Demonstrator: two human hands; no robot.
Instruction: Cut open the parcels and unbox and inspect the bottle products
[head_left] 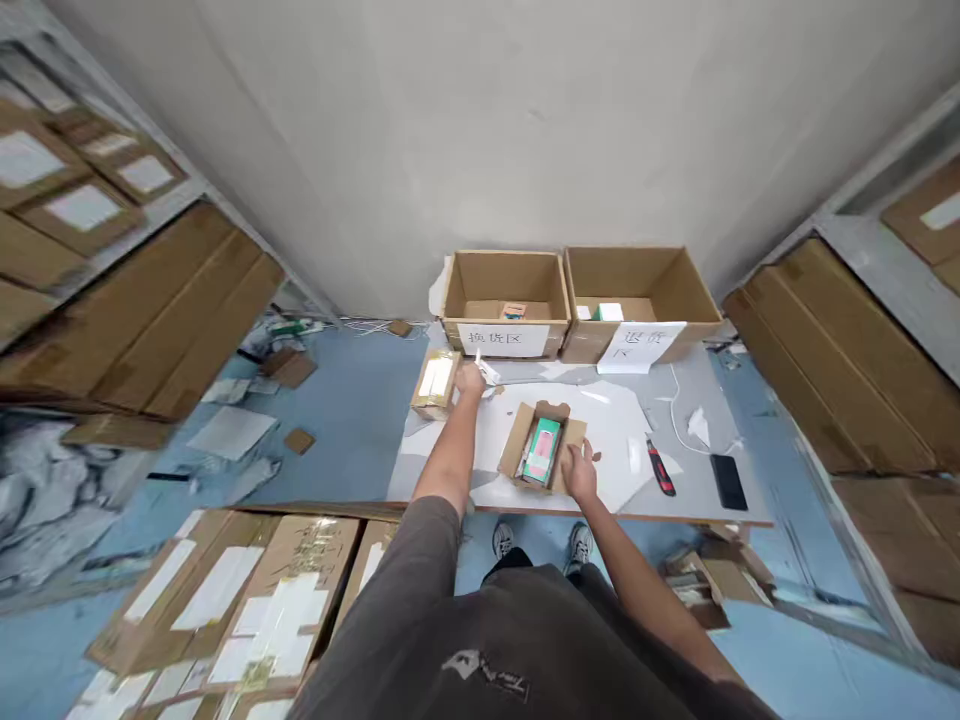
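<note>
An open small cardboard box (516, 440) stands on the table in front of me, flaps spread. Inside it lies a green and pink packet (541, 448). My right hand (579, 472) is at the box's right flap, its fingers closed about the flap's edge. Farther left, my left hand (470, 380) reaches beside a taped carton (436, 384) with a white label. A crumpled white scrap (487, 372) shows at its curled fingertips; the exact kind of the scrap is unclear.
Two large open cartons (504, 275) (667, 290) with paper signs stand at the back, small boxes inside. A red and black utility knife (661, 468), a phone (728, 482) and a white cable (679, 415) lie right. Stacked cartons (289, 590) stand lower left; shelves flank both sides.
</note>
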